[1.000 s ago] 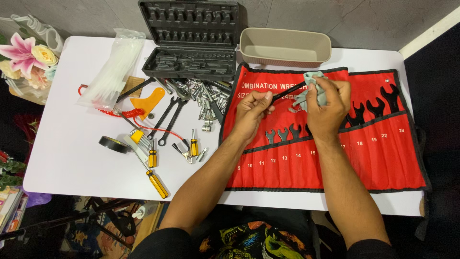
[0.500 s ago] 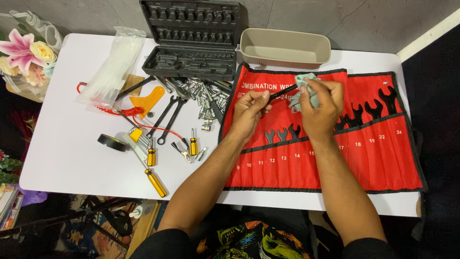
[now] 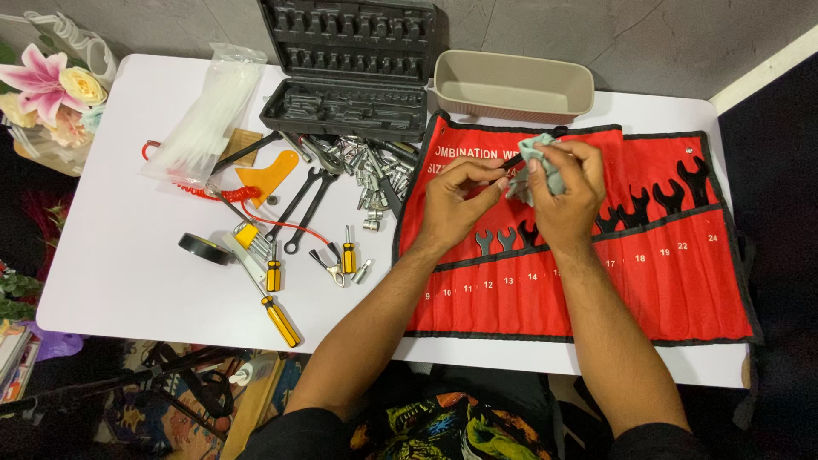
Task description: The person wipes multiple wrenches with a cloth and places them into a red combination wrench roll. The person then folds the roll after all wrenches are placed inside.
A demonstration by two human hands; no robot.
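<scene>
Left hand [image 3: 456, 200] pinches one end of a thin black wrench [image 3: 516, 157] btwn thumb & fingertips, fingers curled. Right hand [image 3: 567, 192] is closed round a pale grey-green cloth [image 3: 535, 153], bunched against the wrench shaft; other end of the tool pokes out black above the cloth. Both hands are held close together, just over the upper-left part of the red tool roll [image 3: 648, 281].

Roll lies flat & open on the white desk [image 3: 128, 264], right half. More black wrenches [image 3: 665, 194] sit in its pockets to the right of the hands, small ones [image 3: 503, 238] just below the wrists.

Behind the roll: beige rectangular tub [image 3: 511, 85]. Left of that, open black socket case [image 3: 354, 64] w/ loose chrome sockets [image 3: 366, 170] spilled in front.

Further left: two loose black wrenches [image 3: 298, 209], orange scraper [image 3: 268, 175], yellow-handled screwdrivers [image 3: 277, 315], black tape roll [image 3: 204, 249], bag of white cable ties [image 3: 209, 111], red coiled cord [image 3: 217, 192]. Flowers [image 3: 47, 85] at far left edge.
</scene>
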